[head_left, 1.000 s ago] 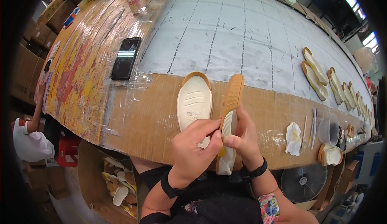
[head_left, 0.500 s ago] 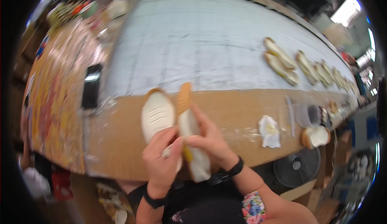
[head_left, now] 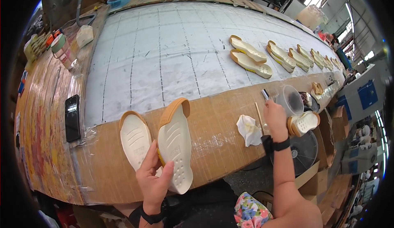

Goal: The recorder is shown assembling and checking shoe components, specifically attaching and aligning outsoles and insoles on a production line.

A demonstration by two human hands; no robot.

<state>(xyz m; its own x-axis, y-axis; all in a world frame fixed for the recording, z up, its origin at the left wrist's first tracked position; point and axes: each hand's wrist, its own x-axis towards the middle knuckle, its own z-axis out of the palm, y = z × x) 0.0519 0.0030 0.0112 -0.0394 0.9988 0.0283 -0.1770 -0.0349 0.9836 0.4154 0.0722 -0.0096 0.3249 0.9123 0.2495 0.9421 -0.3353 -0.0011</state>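
My left hand (head_left: 155, 174) grips a cream shoe sole (head_left: 176, 146) with a tan heel rim, tilted heel-up, its ridged and dotted face toward me. Just left of it, a matching sole (head_left: 136, 139) lies on the brown cardboard strip, partly covered by my fingers. Out to the right, my right hand (head_left: 276, 119) has its fingers closed round a slim black-and-white pen-like tool (head_left: 265, 92) whose end sticks out beyond them. Beside that hand are a crumpled white cloth (head_left: 249, 130), a thin wooden stick (head_left: 258, 114) and a clear plastic tub (head_left: 290, 100).
A stacked pair of soles (head_left: 305, 122) sits at the right table edge, above a fan (head_left: 303, 152). More soles (head_left: 251, 63) stand in a row across the white marked sheet (head_left: 164, 55). A phone (head_left: 72, 119) and a can (head_left: 62, 51) are at left.
My right hand has left the sole and reached right to the tool beside the tub. My left hand keeps the sole, now turned face toward me. The view has shifted.
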